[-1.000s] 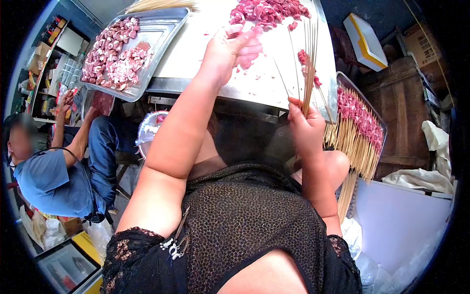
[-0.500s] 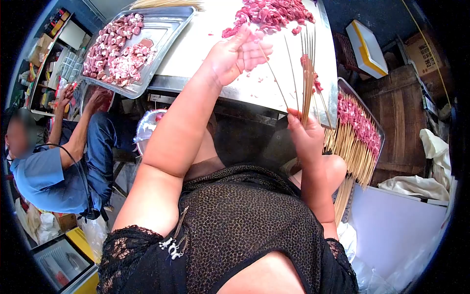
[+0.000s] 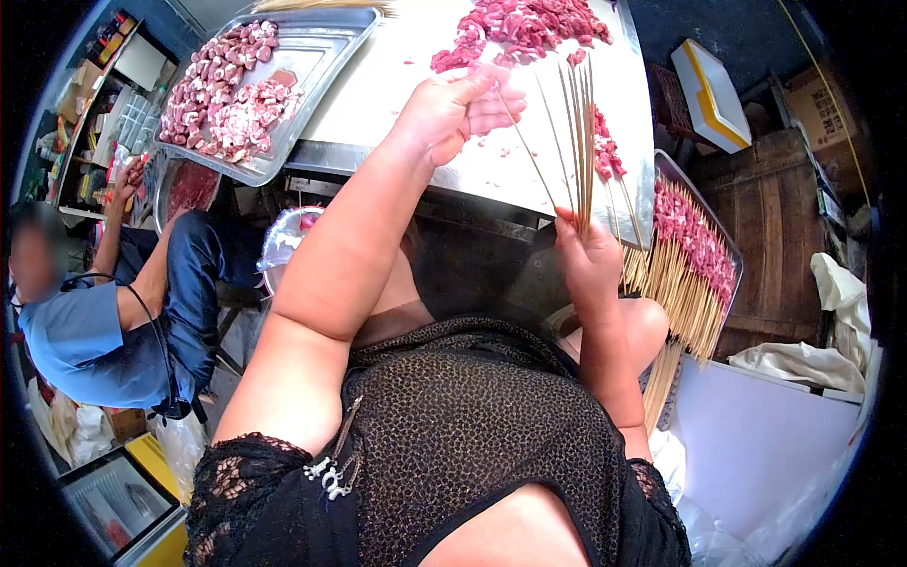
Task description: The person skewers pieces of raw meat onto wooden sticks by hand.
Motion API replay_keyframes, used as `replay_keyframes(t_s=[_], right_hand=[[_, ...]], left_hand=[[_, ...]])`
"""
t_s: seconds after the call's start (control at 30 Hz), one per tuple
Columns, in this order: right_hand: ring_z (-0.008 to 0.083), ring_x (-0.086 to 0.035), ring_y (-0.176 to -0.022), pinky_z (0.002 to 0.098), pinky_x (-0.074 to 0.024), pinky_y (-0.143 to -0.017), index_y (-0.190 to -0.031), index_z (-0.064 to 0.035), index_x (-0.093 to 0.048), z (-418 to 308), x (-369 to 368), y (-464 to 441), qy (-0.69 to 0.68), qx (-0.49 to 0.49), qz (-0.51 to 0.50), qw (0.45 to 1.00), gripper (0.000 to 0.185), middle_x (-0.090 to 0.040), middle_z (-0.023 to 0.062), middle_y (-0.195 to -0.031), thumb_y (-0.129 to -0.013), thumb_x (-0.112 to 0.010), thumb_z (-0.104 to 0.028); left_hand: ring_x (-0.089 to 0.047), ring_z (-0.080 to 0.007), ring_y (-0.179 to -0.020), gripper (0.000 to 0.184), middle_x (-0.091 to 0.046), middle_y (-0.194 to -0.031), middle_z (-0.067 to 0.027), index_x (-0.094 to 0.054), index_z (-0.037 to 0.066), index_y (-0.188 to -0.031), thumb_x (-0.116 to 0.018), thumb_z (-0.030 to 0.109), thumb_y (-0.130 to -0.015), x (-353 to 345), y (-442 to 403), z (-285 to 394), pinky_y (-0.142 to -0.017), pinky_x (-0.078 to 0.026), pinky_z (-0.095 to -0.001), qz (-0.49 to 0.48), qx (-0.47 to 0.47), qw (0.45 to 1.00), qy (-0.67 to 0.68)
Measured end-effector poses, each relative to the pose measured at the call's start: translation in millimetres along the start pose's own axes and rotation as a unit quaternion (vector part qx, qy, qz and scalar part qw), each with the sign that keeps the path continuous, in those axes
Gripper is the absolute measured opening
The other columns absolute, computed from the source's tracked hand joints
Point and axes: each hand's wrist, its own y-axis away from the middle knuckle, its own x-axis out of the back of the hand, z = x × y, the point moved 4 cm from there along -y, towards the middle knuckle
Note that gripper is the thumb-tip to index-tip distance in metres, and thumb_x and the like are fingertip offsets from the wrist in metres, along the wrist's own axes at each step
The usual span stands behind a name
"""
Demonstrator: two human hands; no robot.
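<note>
My left hand (image 3: 465, 111) is palm up over the white work surface (image 3: 383, 118). Its thumb and forefinger come together at the tip of one thin skewer (image 3: 529, 156); anything pinched there is too small to tell. The other fingers stretch out loosely. My right hand (image 3: 590, 260) grips the lower ends of several skewers (image 3: 581, 142), which fan upward over the surface's front edge. Red meat pieces (image 3: 605, 142) show beside the fan. A large heap of cut red meat (image 3: 529, 28) lies beyond my hands.
At the left, a metal tray (image 3: 326, 71) holds meat pieces. A tray of loaded skewers (image 3: 694, 236) sits at the right. A seated person in blue (image 3: 90, 345) works at the far left. Beyond the surface's right side are a white-and-yellow box (image 3: 710, 94) and a wooden board (image 3: 770, 222).
My left hand has come nearer the fanned skewers, and one skewer's tip now meets its fingers. The fan in my right hand has shifted slightly left. The person at the left has moved a hand lower.
</note>
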Motion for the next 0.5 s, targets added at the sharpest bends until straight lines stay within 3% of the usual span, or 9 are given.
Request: replay_keyframes(t_s=[0.2,0.4,0.47,0.5], right_hand=[[0.0047,-0.05,-0.061,0.0199,-0.0416,-0.057,-0.097,-0.0006,-0.065,-9,-1,-4,0.072,0.06,0.0,0.996,0.015,-0.057,-0.0008,-0.067,-0.085,-0.06,-0.009],[0.0039,-0.046,-0.055,0.0179,-0.0363,-0.049,-0.099,0.0028,-0.062,-1,-7,-5,-0.124,-0.095,-0.065,0.986,0.018,-0.054,-0.0005,-0.067,-0.086,-0.058,-0.008],[0.0035,-0.044,-0.053,0.0165,-0.0329,-0.046,-0.1,0.004,-0.06,7,-11,-5,-0.248,-0.164,-0.109,0.949,0.019,-0.053,-0.0009,-0.066,-0.086,-0.058,-0.007],[0.0035,-0.044,-0.053,0.0165,-0.0329,-0.046,-0.1,0.004,-0.06,6,-11,-5,-0.247,-0.164,-0.109,0.949,0.019,-0.053,-0.0009,-0.066,-0.086,-0.058,-0.007]], left_hand=[[-0.063,-0.0314,-0.092,0.03,-0.062,-0.096,-0.0224,-0.052,-0.007,-0.105,-0.054,0.018,-0.089,-2,-2,-4,-0.083,-0.052,-0.0429,-0.006,-0.012,0.999,0.048],[-0.062,-0.0321,-0.092,0.028,-0.062,-0.097,-0.0228,-0.052,-0.006,-0.105,-0.051,0.018,-0.09,-2,-2,-4,-0.084,-0.051,-0.0439,-0.031,0.015,0.998,0.053],[-0.062,-0.0324,-0.092,0.028,-0.062,-0.098,-0.0229,-0.052,-0.006,-0.105,-0.051,0.018,-0.091,-2,-2,-3,-0.084,-0.051,-0.0438,-0.044,0.021,0.997,0.054],[-0.062,-0.0326,-0.092,0.028,-0.062,-0.098,-0.0229,-0.052,-0.006,-0.105,-0.051,0.018,-0.091,-2,-2,-3,-0.084,-0.05,-0.0438,-0.057,0.026,0.997,0.054]])
